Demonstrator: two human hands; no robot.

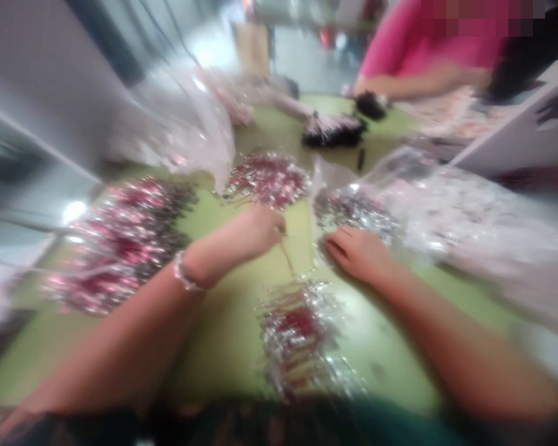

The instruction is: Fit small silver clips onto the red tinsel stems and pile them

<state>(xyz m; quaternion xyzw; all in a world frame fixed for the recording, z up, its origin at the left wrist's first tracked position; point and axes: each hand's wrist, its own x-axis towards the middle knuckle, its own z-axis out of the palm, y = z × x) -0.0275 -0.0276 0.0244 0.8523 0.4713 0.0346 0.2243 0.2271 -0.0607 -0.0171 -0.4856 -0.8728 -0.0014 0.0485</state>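
Observation:
My left hand (255,232), with a beaded bracelet (186,272) on its wrist, is closed in a pinch. A thin reddish strand (286,255) hangs from its fingertips. My right hand (358,253) rests at the near edge of a clear plastic bag (320,179) with small silvery pieces (363,210) in it. Its fingers are curled together; whatever they pinch is too blurred to name. Below the hands lies a pile of red and silver strands (302,334). Another red and silver pile (270,176) sits just beyond my left hand.
A large heap of pink-red shiny strands (121,248) lies left on the green table (223,334). Plastic bags (186,124) stand behind it, and a full clear bag (483,223) lies right. Dark-tipped bundles (335,129) are farther back. A person in pink (428,49) works opposite.

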